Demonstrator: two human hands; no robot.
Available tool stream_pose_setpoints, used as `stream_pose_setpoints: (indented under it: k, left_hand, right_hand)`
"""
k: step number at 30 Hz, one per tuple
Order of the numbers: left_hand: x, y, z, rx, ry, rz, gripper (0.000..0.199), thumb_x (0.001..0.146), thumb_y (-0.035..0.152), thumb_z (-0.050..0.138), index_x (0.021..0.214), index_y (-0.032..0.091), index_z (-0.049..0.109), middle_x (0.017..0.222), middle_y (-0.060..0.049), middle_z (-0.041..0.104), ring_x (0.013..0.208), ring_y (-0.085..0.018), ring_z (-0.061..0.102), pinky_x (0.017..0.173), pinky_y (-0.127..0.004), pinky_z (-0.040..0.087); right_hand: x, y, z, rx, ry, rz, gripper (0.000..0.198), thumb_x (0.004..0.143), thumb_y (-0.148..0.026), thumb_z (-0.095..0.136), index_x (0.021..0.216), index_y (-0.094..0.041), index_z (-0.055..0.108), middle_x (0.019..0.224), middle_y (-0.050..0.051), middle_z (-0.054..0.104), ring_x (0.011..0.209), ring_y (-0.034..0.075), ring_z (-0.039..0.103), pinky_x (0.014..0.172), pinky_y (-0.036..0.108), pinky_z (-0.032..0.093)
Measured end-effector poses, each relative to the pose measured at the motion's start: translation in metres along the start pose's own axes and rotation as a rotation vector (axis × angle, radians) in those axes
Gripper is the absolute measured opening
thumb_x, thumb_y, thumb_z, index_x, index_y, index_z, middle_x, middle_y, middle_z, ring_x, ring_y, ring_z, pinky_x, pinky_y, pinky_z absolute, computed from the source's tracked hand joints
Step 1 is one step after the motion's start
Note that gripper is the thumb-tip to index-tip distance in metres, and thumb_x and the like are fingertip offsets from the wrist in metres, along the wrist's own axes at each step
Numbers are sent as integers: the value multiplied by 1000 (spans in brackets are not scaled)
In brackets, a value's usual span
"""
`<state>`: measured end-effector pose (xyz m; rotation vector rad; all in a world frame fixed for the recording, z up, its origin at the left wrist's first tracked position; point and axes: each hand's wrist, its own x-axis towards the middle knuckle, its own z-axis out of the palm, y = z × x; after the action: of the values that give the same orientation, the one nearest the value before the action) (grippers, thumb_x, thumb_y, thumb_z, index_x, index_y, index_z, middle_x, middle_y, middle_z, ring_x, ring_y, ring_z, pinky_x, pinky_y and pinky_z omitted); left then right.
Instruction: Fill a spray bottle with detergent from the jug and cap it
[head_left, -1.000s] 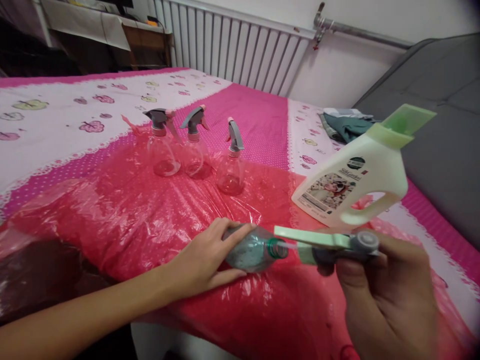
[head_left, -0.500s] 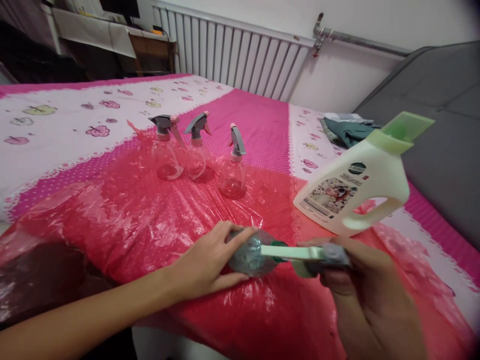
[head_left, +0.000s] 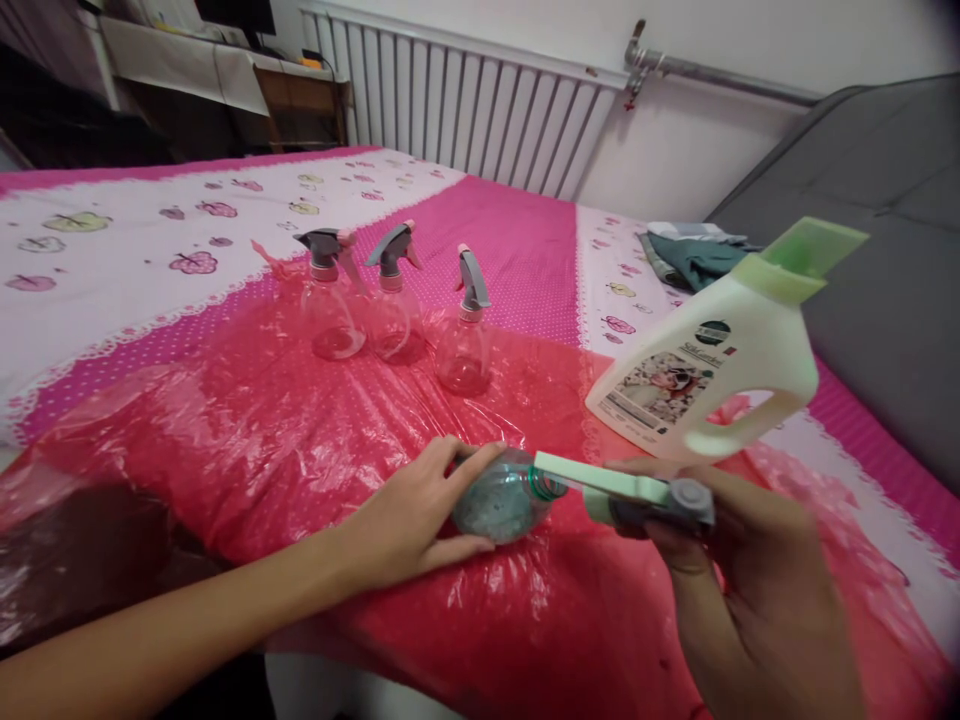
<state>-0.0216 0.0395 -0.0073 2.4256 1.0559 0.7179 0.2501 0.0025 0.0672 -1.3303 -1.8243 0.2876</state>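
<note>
My left hand [head_left: 420,510] is wrapped round a clear greenish spray bottle [head_left: 501,500], which lies tilted with its neck toward the right on the red plastic sheet [head_left: 285,470]. Its green-rimmed mouth shows. In my right hand [head_left: 750,570] is a spray head [head_left: 637,492], pale green and grey, held just to the right of that mouth. The long pale green trigger reaches over the neck. Whether a dip tube still runs into the bottle, I cannot tell.
Behind stand three clear spray bottles with grey and pink heads: one at left [head_left: 335,318], one in the middle [head_left: 397,320], one at right [head_left: 465,355]. A large cream detergent jug [head_left: 720,350] leans at right. Folded clothes [head_left: 694,255] lie beyond it on the bed.
The spray head has shifted slightly right and away from the bottle's neck, exposing the green-rimmed mouth. My left hand keeps its hold on the bottle, which has moved a little left.
</note>
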Motion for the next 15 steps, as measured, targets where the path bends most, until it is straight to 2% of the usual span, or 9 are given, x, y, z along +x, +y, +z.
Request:
stream_pose_setpoints:
  k: [3,5,8,12,15]
  left_hand:
    - [1,-1,0,-3,5,47,80,100,47,69,165,31,26,132,-13,56,112,-32,62,97,-51,59]
    - [1,-1,0,1,2,38,81,100,47,70,166,30,25,131,-13,55,111,-31,62,97,-51,59]
    - [1,-1,0,5,-13,-8,83,99,47,71,166,31,25,126,-12,56,106,-30,63,93,-49,60]
    - [0,0,1,-8,12,47,82,100,47,70,166,34,24,134,-13,57,114,-32,63,97,-51,59]
    - [0,-1,2,3,12,19,82,100,47,70,166,32,25,130,-13,57,111,-32,63,95,-50,60]
  right_hand:
    - [-2,-1,0,27,6,-61,13,103,-34,61,116,-32,65,81,-4,73,62,15,71,55,26,59]
    - [-3,0,-1,83,5,-64,15,103,-32,62,117,-31,67,85,-3,74,64,15,71,56,26,59]
    - [-3,-1,-1,-11,-1,-40,14,103,-33,62,114,-30,70,97,2,78,79,19,76,65,29,62]
    - [-3,-5,1,5,26,-64,12,103,-36,62,115,-33,66,83,-4,72,64,14,71,57,26,60]
    - [-2,-7,2,14,3,-74,16,102,-28,62,116,-31,68,101,0,78,84,17,78,68,27,63]
